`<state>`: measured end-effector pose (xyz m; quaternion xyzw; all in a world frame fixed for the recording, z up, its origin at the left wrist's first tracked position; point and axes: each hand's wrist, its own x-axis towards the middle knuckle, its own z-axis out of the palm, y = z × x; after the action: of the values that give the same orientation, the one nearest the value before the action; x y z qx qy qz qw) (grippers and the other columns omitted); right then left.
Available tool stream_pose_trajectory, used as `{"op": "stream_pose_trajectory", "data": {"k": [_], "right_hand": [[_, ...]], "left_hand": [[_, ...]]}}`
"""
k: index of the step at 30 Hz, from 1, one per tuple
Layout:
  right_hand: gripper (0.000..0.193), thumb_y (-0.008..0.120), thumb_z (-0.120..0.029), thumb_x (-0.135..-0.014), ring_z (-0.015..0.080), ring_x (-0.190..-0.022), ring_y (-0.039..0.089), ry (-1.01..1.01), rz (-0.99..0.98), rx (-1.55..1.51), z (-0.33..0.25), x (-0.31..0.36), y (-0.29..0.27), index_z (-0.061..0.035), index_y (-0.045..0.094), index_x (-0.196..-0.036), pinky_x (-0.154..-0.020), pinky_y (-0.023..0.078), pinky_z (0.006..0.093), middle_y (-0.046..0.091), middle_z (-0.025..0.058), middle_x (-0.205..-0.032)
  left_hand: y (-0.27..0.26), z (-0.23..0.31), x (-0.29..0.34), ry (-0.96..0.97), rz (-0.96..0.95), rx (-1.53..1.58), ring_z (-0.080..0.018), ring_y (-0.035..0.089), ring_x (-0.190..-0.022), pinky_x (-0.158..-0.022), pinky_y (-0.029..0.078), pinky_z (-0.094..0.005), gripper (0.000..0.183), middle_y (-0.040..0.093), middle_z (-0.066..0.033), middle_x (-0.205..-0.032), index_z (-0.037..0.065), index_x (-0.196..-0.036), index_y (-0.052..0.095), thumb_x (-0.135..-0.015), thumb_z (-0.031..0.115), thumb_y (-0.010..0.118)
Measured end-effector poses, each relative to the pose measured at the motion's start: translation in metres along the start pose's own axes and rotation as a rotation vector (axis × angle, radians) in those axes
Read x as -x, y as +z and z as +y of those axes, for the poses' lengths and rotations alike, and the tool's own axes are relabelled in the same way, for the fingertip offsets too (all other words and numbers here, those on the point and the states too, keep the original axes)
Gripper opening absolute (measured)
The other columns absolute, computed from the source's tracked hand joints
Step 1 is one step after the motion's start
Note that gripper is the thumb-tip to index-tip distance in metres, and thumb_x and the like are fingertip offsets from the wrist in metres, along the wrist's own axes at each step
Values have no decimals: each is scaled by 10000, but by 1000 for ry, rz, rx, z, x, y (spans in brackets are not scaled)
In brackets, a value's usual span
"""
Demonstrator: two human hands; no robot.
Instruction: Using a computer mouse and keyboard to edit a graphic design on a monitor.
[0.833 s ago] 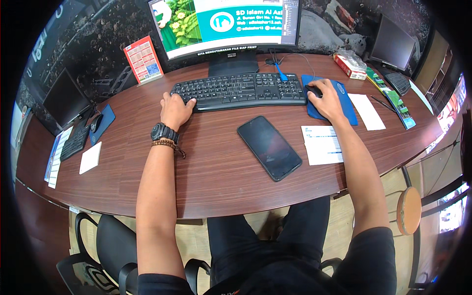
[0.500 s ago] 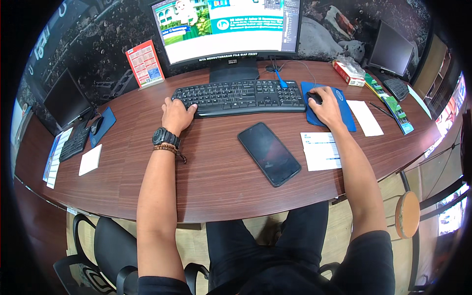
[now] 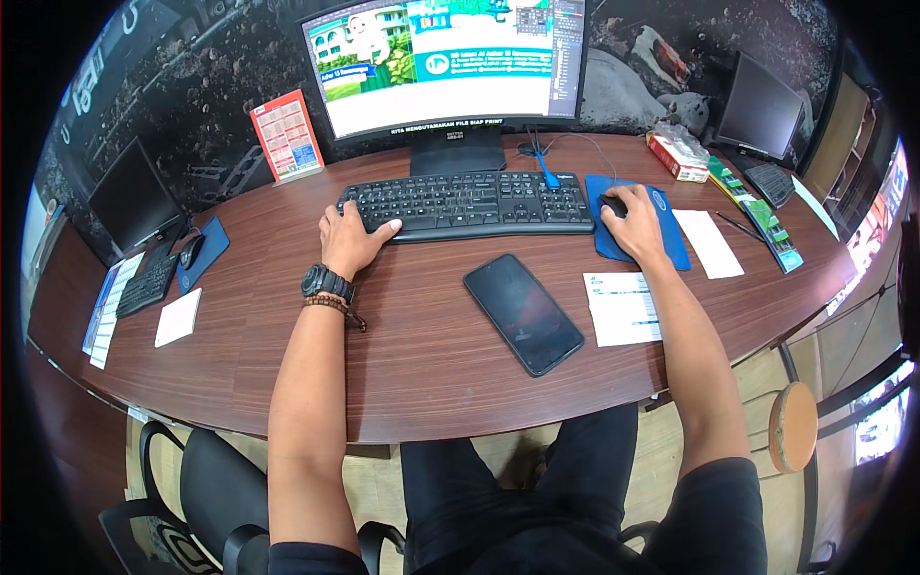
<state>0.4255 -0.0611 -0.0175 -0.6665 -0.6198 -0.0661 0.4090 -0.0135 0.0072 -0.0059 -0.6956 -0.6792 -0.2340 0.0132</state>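
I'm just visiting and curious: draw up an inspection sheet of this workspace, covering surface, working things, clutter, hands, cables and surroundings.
Surface: dark brown wood-grain desk, curved front edge.
Job's things: black keyboard in front of a lit monitor; black mouse on a blue mouse pad.
Clutter: black smartphone, printed sheet, red-bordered calendar.
Hands: left hand at the keyboard's left end; right hand on the mouse.
Cables: blue cable end at the keyboard's back edge; thin dark cable behind the mouse pad.
Surroundings: black chair lower left, round-seated stool right.

The keyboard [image 3: 465, 203] looks matt plastic, the mouse [image 3: 614, 205] smooth plastic; the phone [image 3: 524, 314] is glossy, the counter [image 3: 412, 383] smooth, wood-grained.
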Motion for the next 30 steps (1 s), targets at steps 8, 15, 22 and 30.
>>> {"op": "stream_pose_trajectory", "data": {"k": [8, 15, 22, 30], "right_hand": [[351, 657, -221, -823, 362, -1089, 621, -5, -7, -1, 3, -1, 0, -54, 704, -1128, -960, 494, 424, 619, 172, -1158], [358, 651, -229, -822, 364, -1108, 615, 19, -32, 3, 3, -1, -1, -60, 706, -1133, -975, 491, 429, 610, 173, -1196], [354, 663, -222, -824, 355, -1131, 606, 35, -48, 15, -1, -1, -2, -65, 705, -1138, -992, 486, 428, 602, 165, -1215], [352, 661, -217, -805, 360, -1114, 614, 11, -23, -1, 3, -2, 1, -61, 713, -1116, -985, 491, 427, 612, 168, -1192]], "left_hand": [[-2, 3, 0, 6, -16, 16, -490, 438, -1287, -1085, 392, -526, 966, 461, -339, -1364, -96, -1360, 504, -779, 635, 754], [-6, 8, 3, 8, -41, 14, -498, 428, -1298, -1083, 404, -523, 949, 453, -355, -1368, -126, -1374, 479, -817, 594, 747], [-6, 6, 3, 1, -38, 5, -498, 433, -1290, -1080, 406, -519, 950, 460, -349, -1358, -122, -1374, 481, -813, 596, 748], [-4, 5, 2, 17, -20, -9, -496, 451, -1262, -1064, 413, -521, 940, 477, -344, -1332, -116, -1368, 491, -811, 598, 745]]}}
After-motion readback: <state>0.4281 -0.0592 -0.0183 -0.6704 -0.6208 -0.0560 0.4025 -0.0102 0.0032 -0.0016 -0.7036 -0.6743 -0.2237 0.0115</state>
